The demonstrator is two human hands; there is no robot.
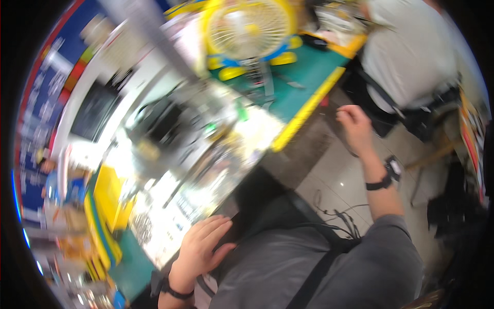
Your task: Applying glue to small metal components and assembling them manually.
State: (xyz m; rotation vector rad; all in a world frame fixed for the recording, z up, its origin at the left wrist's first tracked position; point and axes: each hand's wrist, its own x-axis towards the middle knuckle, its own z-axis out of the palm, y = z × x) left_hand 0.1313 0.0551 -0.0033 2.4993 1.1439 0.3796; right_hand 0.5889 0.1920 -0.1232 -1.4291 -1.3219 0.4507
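Note:
My left hand point(203, 244) hovers at the near edge of the lit workbench point(177, 206), close to my body. Its fingers are stretched out, the thumb stands apart, and nothing is in it. Out to the right, my right hand point(356, 126) hangs in the air over the floor, away from the bench. Its fingers are curled, and I see nothing in them. A dark strap with a small device point(392, 169) circles that wrist. Motion blurs the picture, so the small tools and parts on the bench cannot be told apart.
A yellow fan point(250, 28) with blue trim stands at the back on a green mat point(303, 85) edged in yellow. Yellow bins point(110, 198) are at the left. A seated person point(411, 51) is at the upper right. Cables point(347, 221) hang beside my lap.

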